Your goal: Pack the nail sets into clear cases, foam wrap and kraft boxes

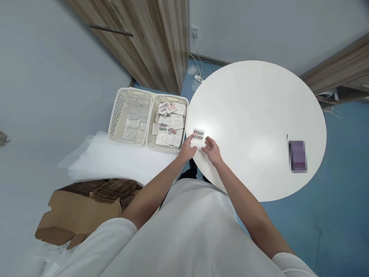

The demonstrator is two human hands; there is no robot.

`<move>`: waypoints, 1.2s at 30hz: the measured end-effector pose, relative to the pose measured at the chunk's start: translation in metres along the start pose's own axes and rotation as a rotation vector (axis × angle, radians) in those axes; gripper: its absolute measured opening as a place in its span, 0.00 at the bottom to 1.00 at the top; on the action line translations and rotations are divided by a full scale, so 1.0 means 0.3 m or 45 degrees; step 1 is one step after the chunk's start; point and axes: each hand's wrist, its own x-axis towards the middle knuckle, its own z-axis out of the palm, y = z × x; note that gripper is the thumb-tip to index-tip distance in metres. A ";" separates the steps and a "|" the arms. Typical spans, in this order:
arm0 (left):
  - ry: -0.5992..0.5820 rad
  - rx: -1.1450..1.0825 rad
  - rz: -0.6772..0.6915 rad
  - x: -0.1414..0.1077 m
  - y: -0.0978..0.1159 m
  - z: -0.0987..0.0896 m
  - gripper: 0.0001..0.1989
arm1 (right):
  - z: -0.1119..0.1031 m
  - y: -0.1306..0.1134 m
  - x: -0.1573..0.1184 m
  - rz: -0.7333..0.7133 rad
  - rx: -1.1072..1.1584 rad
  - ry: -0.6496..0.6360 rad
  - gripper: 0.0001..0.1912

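Observation:
A small white card (198,134) bears two rows of shiny red and green ovals that look like press-on nails. It lies near the left edge of the round white table (259,100). The fingertips of my left hand (187,150) touch the card's left side, with the thumb stretched apart below it. To the right of the card is my right hand (213,152), its fingers spread and slightly curled, apart from the card. Nothing shows between the fingers of my right hand.
Left of the table stand a white basket (148,134) of similar cards and another basket (113,111) of clear plastic boxes. White sheets (115,159) and a carton (80,211) of folded brown cardboard lie nearer. A blurred purple object (298,156) rests on the table's right.

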 end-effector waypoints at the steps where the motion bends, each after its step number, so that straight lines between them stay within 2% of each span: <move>1: -0.001 -0.011 0.009 -0.008 0.005 -0.001 0.34 | -0.011 0.004 -0.012 -0.005 -0.002 0.007 0.34; 9: 0.005 -0.068 -0.059 -0.146 0.005 -0.002 0.23 | -0.141 0.040 -0.145 0.025 -0.067 0.012 0.25; 15: 0.174 -0.051 -0.120 -0.299 0.011 0.044 0.18 | -0.219 0.037 -0.208 0.023 -0.166 -0.059 0.20; 21: 0.300 -0.035 -0.232 -0.476 0.017 0.103 0.17 | -0.244 0.072 -0.254 -0.001 -0.181 -0.225 0.18; 25: 0.373 -0.055 -0.251 -0.596 -0.001 0.092 0.17 | -0.215 0.102 -0.274 0.014 -0.274 -0.329 0.18; 29: 0.503 -0.043 -0.272 -0.682 -0.032 0.047 0.17 | -0.149 0.112 -0.282 -0.119 -0.425 -0.456 0.17; 32: 0.581 -0.041 -0.253 -0.717 -0.052 -0.004 0.17 | -0.078 0.102 -0.282 -0.199 -0.549 -0.582 0.17; 36: 0.609 -0.010 -0.174 -0.763 -0.065 -0.096 0.18 | 0.050 0.075 -0.283 -0.297 -0.664 -0.688 0.18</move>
